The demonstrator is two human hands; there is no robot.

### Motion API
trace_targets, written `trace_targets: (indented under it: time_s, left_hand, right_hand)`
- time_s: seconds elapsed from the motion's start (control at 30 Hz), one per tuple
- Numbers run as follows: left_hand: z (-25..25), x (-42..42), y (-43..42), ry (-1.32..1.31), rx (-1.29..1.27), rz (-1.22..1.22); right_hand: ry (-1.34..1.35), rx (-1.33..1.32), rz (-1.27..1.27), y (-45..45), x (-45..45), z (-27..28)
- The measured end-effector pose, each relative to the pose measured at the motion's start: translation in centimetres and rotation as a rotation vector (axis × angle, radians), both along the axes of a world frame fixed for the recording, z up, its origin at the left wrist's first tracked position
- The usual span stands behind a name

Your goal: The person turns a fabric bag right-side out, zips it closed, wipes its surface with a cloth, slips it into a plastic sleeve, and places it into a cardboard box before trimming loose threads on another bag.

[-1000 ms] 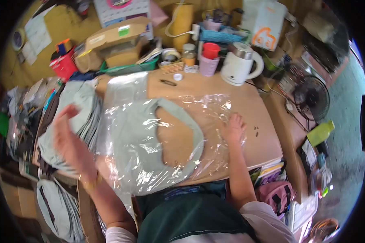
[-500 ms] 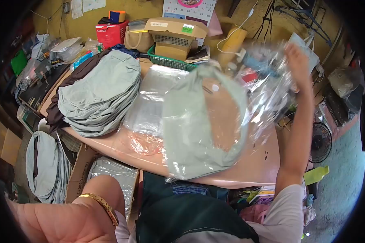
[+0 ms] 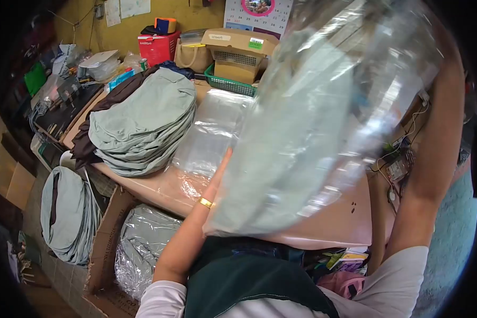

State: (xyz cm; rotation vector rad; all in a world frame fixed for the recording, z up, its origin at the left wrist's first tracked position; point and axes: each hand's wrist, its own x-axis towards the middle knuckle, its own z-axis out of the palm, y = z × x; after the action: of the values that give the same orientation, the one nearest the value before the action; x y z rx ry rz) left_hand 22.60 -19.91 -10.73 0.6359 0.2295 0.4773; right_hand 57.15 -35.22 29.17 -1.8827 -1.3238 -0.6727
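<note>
A clear plastic bag (image 3: 392, 100) with a folded pale green garment (image 3: 297, 138) inside hangs tilted in front of me, smeared by motion. My right hand (image 3: 446, 50), raised at the upper right, grips the bag's top end; its fingers are blurred and partly behind the film. Against the bag's lower left side is my left hand (image 3: 217, 180), wearing a gold bracelet (image 3: 205, 202) at the wrist. One finger stretches upward there, while the others are hidden by the bag. Flat clear bags (image 3: 209, 132) lie in a pile on the table, left of the held one.
A stack of pale green garments (image 3: 143, 122) sits on the pinkish table (image 3: 334, 228). More hang at the lower left (image 3: 66, 217). An open carton (image 3: 103, 249) contains wrapped garments (image 3: 146, 244). At the back stand a green basket (image 3: 230, 85), a cardboard box (image 3: 238, 45) and a red box (image 3: 156, 47).
My right hand has lifted the bag up and to the right, so the garment hangs tilted. My left hand has swung from the lower left foreground to the bag's left side.
</note>
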Motion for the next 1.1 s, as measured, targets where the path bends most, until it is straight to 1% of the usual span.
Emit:
trace_targets:
  time_s: [0.03, 0.07, 0.1, 0.17, 0.2, 0.23, 0.27, 0.3, 0.33, 0.37, 0.43, 0.47, 0.5, 0.53, 0.57, 0.6, 0.63, 0.67, 0.7, 0.73, 0.77, 0.8, 0.83, 0.87, 0.9, 0.93, 0.97, 1.0, 1.03, 1.07, 1.1]
  left_hand:
    - [2.0, -1.2, -0.4, -0.093, -0.07, -0.159]
    - [5.4, -3.3, -1.4, -0.065, -0.06, 0.032]
    - [7.1, -4.8, -1.6, -0.038, -0.049, 0.224]
    - [6.5, -8.3, 0.3, 0.174, 0.493, 0.512]
    - [6.1, -10.6, 1.4, 0.181, 0.493, 0.528]
    - [5.6, -13.1, 2.4, 0.37, 0.631, 0.423]
    - [5.4, -14.3, 2.8, 0.559, 0.76, 0.313]
    - [5.2, -14.5, 2.8, 0.569, 0.753, 0.331]
    - [5.1, -14.4, 2.8, 0.905, 1.253, 0.585]
    - [4.9, -14.2, 2.8, 1.246, 1.751, 0.832]
    - [5.9, -11.0, 3.0, 0.964, 1.494, 0.553]
    - [5.0, -9.0, 3.5, 0.868, 1.726, 0.59]
    - [4.5, -6.5, 3.7, 0.795, 1.715, 0.619]
    - [1.7, -5.4, 4.9, 0.804, 1.72, 0.616]
    - [-2.0, -4.0, 6.6, 1.039, 1.84, 0.587]
    - [-3.9, -3.1, 7.3, 1.276, 1.947, 0.551]
    - [-1.9, -2.3, 7.0, 1.27, 1.952, 0.552]
    - [0.6, -1.3, 7.3, 1.478, 1.859, 0.242]
    - [3.4, -0.1, 6.8, 1.656, 1.74, -0.075]
    - [5.0, 1.3, 5.1, 1.425, 1.869, 0.095]
    - [6.8, 3.1, 3.3, 1.177, 1.974, 0.264]
    - [8.8, 5.1, 0.6, 0.766, 1.942, 0.375]
    - [10.9, 6.8, -2.7, 0.367, 1.858, 0.459]
    - [13.7, 8.0, -5.9, 0.192, 1.865, 0.538]
    - [16.0, 8.7, -8.2, 0.018, 1.858, 0.617]
    - [17.2, 8.8, -8.6, -0.001, 1.862, 0.605]
    - [18.5, 8.8, -8.2, 0.091, 1.991, 0.557]
    - [19.5, 8.7, -7.3, 0.189, 2.122, 0.507]
    - [20.3, 7.8, -5.8, 0.184, 2.145, 0.477]
    - [21.7, 6.7, -4.5, 0.14, 2.124, 0.445]
    - [23.3, 5.4, -3.5, 0.099, 2.102, 0.411]
  right_hand:
    - [-0.045, 0.016, -0.043, -1.9, 1.0, -0.6]
    - [-0.089, 0.022, -0.093, -3.7, 2.1, -1.2]
    - [-0.142, 0.012, -0.154, -5.5, 3.1, -2.5]
    - [-0.28, -0.096, -0.318, -9.1, 5.1, -6.9]
    - [-0.377, -0.233, -0.397, -10.7, 6.2, -10.2]
    - [-0.443, -0.396, -0.422, -12.0, 6.9, -14.4]
    - [-0.339, -0.532, -0.32, -12.6, 6.8, -19.4]
    - [0.263, -0.485, -0.008, -13.0, 6.8, -26.1]
    - [0.374, -0.428, -0.086, -12.8, 1.7, -30.0]
    - [0.364, -0.566, -0.206, -12.2, -2.6, -30.7]
    - [0.683, -0.555, -0.115, -12.5, 1.1, -40.1]
    - [0.687, -0.561, -0.104, -12.3, 0.8, -40.6]
    - [0.518, -0.415, -0.09, -12.2, -0.3, -40.9]
    - [0.35, -0.263, -0.079, -12.1, -1.1, -40.8]
    - [0.356, -0.26, -0.077, -12.5, -0.8, -40.3]
    - [0.53, -0.26, -0.112, -13.1, 0.0, -39.4]
    - [0.7, -0.257, -0.151, -13.5, 0.6, -38.4]
    - [0.699, -0.244, -0.157, -13.3, 0.9, -37.8]
    - [0.782, -0.159, -0.043, -12.7, 1.0, -37.0]
    - [0.862, -0.084, 0.062, -12.7, 0.7, -35.9]
    - [0.934, -0.075, 0.184, -11.8, -1.4, -33.1]
    - [1.004, -0.056, 0.309, -10.3, -4.5, -29.6]
    - [1.082, -0.089, 0.423, -9.0, -6.4, -27.1]
    - [1.158, -0.125, 0.541, -8.0, -7.9, -24.9]
    - [1.176, -0.167, 0.648, -7.0, -9.5, -22.8]
    - [1.188, -0.211, 0.759, -6.3, -10.1, -21.0]
    - [1.183, -0.196, 0.751, -6.1, -9.7, -19.9]
    - [1.103, -0.26, 0.788, -5.9, -9.2, -19.0]
    - [1.023, -0.322, 0.824, -5.8, -8.7, -18.4]
    - [1.021, -0.304, 0.822, -5.8, -7.9, -18.1]
    - [0.96, -0.349, 0.77, -6.0, -6.8, -18.1]
